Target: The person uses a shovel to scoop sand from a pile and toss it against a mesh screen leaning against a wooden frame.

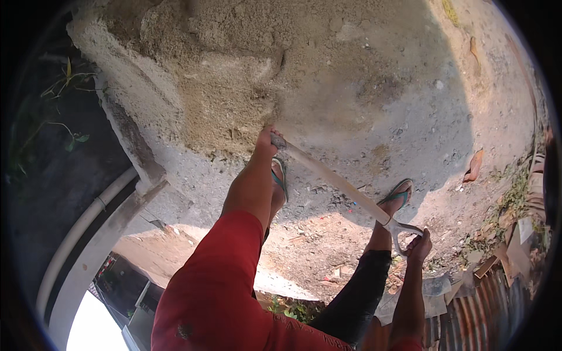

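A shovel point(339, 184) with a pale wooden shaft slants across the front of me. Low on its shaft, at the dark socket, my left hand point(270, 139) is wrapped round it. My right hand point(418, 245) grips the grey D-shaped handle at the other end, down to the right. The blade cannot be made out beyond my left hand. Just past that hand lies a heap of damp brown sand point(228, 88), with a stepped, cut-looking face. My feet, in green-strapped flip-flops, stand apart on the gritty ground point(328, 216).
Along the left runs a low concrete edge point(132, 137), with a pale pipe point(88, 225) and a dark drop beside it. Rusty corrugated sheets point(480, 310) and scraps lie at the lower right. A dry brown leaf point(474, 166) rests on the ground at right.
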The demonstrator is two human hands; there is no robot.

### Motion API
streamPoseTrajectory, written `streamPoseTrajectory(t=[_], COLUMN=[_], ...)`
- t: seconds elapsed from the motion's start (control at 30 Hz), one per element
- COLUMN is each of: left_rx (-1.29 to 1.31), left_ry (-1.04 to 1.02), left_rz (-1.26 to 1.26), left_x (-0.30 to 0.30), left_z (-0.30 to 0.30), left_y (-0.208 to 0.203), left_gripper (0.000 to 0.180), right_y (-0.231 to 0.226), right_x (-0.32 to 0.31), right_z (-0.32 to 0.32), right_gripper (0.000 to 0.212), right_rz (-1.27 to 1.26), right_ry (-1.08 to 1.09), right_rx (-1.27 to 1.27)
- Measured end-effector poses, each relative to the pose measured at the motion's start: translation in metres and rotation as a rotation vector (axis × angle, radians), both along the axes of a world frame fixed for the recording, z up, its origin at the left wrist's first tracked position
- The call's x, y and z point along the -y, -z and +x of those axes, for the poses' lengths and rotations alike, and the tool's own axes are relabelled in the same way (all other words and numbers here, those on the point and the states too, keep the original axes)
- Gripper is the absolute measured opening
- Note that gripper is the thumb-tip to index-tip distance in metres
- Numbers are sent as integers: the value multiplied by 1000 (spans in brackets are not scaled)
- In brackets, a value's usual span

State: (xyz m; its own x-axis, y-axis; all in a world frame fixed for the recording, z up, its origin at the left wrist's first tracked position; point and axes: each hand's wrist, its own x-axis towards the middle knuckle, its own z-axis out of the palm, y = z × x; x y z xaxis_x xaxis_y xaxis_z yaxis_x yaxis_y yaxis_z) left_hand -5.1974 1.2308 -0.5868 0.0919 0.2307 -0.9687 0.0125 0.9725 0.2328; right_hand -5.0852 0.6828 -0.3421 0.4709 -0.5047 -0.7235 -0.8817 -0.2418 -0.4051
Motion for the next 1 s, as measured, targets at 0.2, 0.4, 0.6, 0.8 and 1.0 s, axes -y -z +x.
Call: streamPoseTrajectory(t=[0.2,0.4,0.6,0.8,1.0], left_rx=[13,95,94,77,64], left_ry=[-31,-11,-3,-25,-168], left_rz=[-75,-62,43,74,104], left_x=[33,23,-1,-21,-27], left_z=[-3,0,32,84,210], left_y=[-138,-303,-422,-489,-559], left_gripper=[21,19,21,18,16], right_y=[-175,-329,-379,-443,-512], right_x=[33,23,28,5,-50], right_z=[5,43,106,239,447], right_gripper=[34,44,49,50,48], right_rz=[-56,-179,-323,-232,-99], right_ry=[23,-182,-409,-551,-675], right_rx=[124,191,224,280,388])
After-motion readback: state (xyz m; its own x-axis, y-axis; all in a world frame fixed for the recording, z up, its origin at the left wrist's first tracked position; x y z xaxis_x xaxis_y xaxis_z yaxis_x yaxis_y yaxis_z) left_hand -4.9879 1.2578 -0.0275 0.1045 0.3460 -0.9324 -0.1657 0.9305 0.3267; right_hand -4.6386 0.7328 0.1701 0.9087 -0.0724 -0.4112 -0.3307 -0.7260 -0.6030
